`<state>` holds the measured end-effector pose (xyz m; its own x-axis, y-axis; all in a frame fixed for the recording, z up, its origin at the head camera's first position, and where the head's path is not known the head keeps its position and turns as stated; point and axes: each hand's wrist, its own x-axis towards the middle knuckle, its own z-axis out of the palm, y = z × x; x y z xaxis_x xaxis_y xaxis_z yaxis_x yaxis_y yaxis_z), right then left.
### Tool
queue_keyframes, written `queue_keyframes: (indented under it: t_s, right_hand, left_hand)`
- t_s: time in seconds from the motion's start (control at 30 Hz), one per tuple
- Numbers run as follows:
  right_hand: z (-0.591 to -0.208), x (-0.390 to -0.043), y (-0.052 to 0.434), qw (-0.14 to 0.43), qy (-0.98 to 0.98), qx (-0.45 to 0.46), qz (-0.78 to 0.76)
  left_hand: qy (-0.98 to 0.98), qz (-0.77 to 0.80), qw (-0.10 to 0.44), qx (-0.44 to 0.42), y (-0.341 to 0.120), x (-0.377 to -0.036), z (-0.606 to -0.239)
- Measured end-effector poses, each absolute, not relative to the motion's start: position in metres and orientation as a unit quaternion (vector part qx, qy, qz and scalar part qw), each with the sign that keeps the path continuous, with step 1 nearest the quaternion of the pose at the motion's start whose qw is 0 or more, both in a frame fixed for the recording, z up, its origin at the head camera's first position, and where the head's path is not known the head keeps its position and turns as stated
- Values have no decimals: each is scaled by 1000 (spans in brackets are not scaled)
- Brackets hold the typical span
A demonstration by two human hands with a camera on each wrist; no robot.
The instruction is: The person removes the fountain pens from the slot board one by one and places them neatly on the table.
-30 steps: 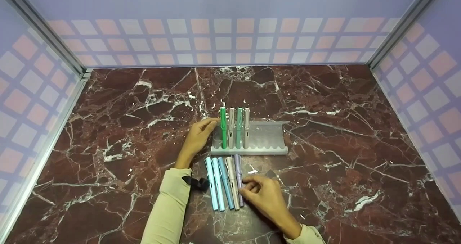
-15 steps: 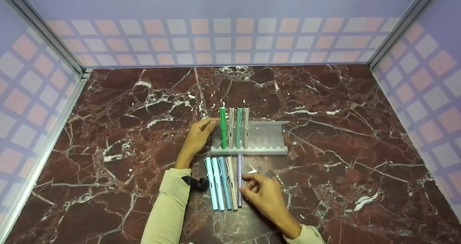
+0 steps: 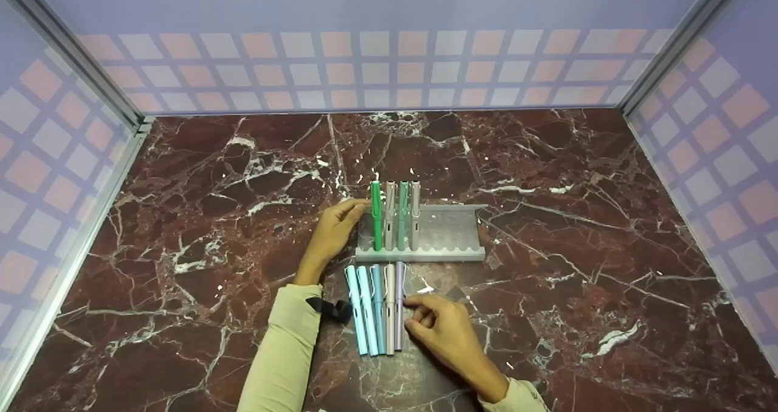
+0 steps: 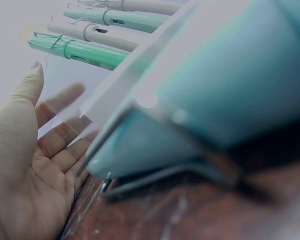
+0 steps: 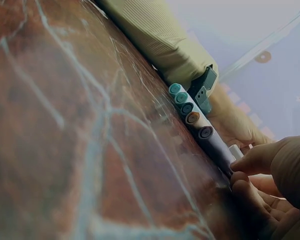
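In the head view five pens lie side by side below a clear pen rack: two light-blue pens, a darker blue pen, a beige pen and a purple pen. My right hand has its index fingertip against the purple pen's right side, the thumb just below. My left hand rests at the rack's left end, fingers loosely extended; the left wrist view shows the same hand with an empty palm. A green pen, two beige-grey pens and a grey-green pen occupy the rack's left slots.
The rack's right part shows bare scalloped slots. A dark band device sits on the left wrist, close to the light-blue pens. Tiled walls border the marbled table at the back and sides.
The purple pen first shifted slightly right, then left again against the beige pen. The beige and darker blue pens have straightened, so the row sits tighter. The left hand stays put.
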<state>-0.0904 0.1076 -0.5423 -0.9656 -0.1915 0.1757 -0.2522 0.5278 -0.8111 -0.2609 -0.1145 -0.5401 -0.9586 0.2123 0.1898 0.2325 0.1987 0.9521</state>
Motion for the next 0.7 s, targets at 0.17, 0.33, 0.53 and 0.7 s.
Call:
queue_keyframes:
  t_s: [0.17,0.33,0.53,0.7]
  right_hand:
    - [-544,-91,108,26,-866,115,485]
    - [-544,-92,109,15,-844,82,530]
    - [-544,-94,108,14,-807,49,588]
    - [-537,-100,107,53,-799,66,596]
  left_hand:
    - [-779,-611,9,-143,-115,-261,-540]
    - [-785,-602,16,-147,-115,-261,-541]
    - [-782,-603,18,-153,-115,-261,-540]
    - [-774,-616,18,-147,-114,-259,-536]
